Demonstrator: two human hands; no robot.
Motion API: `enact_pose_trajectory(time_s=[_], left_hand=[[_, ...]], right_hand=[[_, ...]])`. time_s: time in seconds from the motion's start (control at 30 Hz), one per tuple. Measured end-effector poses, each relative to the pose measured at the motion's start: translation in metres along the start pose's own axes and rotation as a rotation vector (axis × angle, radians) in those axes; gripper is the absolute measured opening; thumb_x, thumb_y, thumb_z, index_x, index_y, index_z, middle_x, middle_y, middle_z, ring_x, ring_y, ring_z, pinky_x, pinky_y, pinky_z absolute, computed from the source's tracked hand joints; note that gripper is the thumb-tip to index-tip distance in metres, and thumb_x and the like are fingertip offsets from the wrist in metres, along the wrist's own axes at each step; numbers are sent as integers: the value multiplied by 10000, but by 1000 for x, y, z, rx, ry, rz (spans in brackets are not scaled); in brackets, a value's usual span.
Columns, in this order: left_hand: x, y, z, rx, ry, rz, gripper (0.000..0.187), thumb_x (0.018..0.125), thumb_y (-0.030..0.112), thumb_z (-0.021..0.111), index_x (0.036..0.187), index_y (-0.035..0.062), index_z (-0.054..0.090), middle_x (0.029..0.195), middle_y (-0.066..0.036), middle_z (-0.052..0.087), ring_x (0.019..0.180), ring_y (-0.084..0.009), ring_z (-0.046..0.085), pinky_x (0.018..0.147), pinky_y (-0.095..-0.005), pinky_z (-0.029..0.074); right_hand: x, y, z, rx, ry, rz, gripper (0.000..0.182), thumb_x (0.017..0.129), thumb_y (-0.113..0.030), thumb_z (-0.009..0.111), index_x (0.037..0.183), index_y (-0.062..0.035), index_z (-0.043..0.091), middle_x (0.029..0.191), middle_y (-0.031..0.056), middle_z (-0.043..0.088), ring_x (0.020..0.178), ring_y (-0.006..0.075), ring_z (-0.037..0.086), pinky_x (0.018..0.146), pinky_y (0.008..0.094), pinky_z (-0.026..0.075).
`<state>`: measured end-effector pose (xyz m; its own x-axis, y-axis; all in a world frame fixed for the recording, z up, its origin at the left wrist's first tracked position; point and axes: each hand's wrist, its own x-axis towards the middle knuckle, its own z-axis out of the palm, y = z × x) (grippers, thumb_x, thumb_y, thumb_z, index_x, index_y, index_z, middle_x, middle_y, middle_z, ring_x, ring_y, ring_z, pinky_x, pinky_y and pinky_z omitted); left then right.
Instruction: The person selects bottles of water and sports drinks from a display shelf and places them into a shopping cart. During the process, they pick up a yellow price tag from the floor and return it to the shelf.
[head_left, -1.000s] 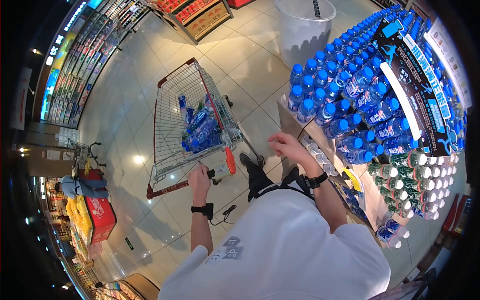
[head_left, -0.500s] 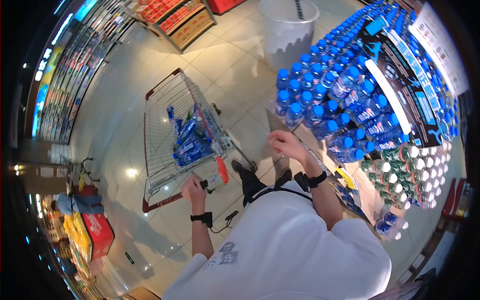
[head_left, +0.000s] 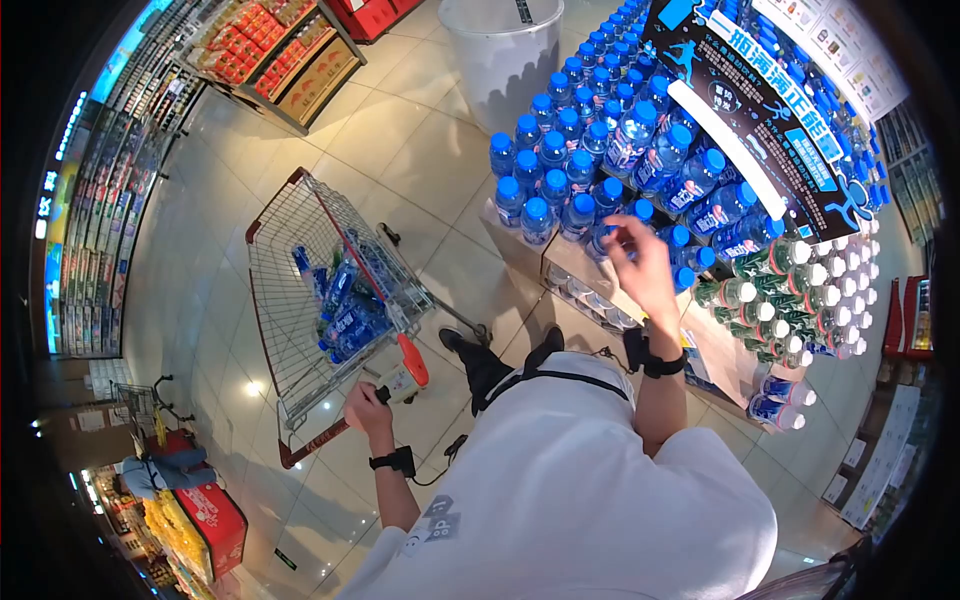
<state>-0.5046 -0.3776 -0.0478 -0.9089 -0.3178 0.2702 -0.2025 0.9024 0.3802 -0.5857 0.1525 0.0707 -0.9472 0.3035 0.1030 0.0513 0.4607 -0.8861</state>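
Observation:
My left hand [head_left: 368,408] is wrapped round the handle of a shopping cart [head_left: 318,441], close to the white-and-red holder on that bar. Several blue-labelled drink bottles [head_left: 352,318] lie in the cart's wire basket. My right hand [head_left: 642,268] is at the front of a stacked display, its fingers curled at the top of a blue-capped drink bottle [head_left: 597,242]. That bottle stands upright among other blue-capped bottles [head_left: 537,220], its cap partly hidden by my fingers. Both wrists wear black bands.
Green bottles with white caps [head_left: 780,258] fill the display's near right part. A black printed sign [head_left: 770,110] leans over the bottles. A large white bin [head_left: 505,65] stands behind. A shelf of red packages [head_left: 260,60] is at upper left; a person [head_left: 165,470] is at lower left.
My right hand has moved forward from above the floor to the bottles. My left hand stays on the cart handle. The view has shifted, bringing the display closer.

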Motion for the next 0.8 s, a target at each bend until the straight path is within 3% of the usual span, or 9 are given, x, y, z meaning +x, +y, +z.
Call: enact_pose_trajectory(time_s=[0.07, 0.2, 0.53, 0.8], left_hand=[[0, 3, -3, -28, 19, 38, 295, 1017, 194, 563, 769, 81, 677, 728, -141, 680, 677, -381, 666, 613, -479, 475], [-1, -4, 0, -14, -10, 38, 290, 1019, 184, 554, 781, 84, 685, 740, -132, 689, 687, -375, 668, 616, -476, 475], [4, -10, -4, -20, -144, 0, 291, 1033, 224, 556, 827, 87, 708, 786, -118, 719, 710, -339, 688, 641, -441, 501], [5, -3, -9, -15, -191, -36, 290, 1038, 234, 554, 849, 85, 714, 791, -125, 725, 717, -335, 700, 645, -426, 508]], right_hand=[[-7, 6, -19, -112, 111, -18, 277, 930, -54, 733, 1201, -3, 710, 963, 136, 739, 828, 223, 708, 785, 359, 566], [-30, 15, -62, -423, 231, 12, 329, 904, -84, 766, 1212, 8, 695, 1106, 207, 732, 1034, 368, 719, 936, 443, 554], [-73, 95, -80, -647, 219, 243, 463, 810, -105, 812, 1246, -44, 672, 1158, 225, 657, 1077, 430, 673, 921, 501, 554], [-67, 112, -70, -606, 304, 295, 457, 828, -107, 765, 1269, -54, 655, 1191, 242, 649, 1067, 453, 677, 899, 519, 568]])
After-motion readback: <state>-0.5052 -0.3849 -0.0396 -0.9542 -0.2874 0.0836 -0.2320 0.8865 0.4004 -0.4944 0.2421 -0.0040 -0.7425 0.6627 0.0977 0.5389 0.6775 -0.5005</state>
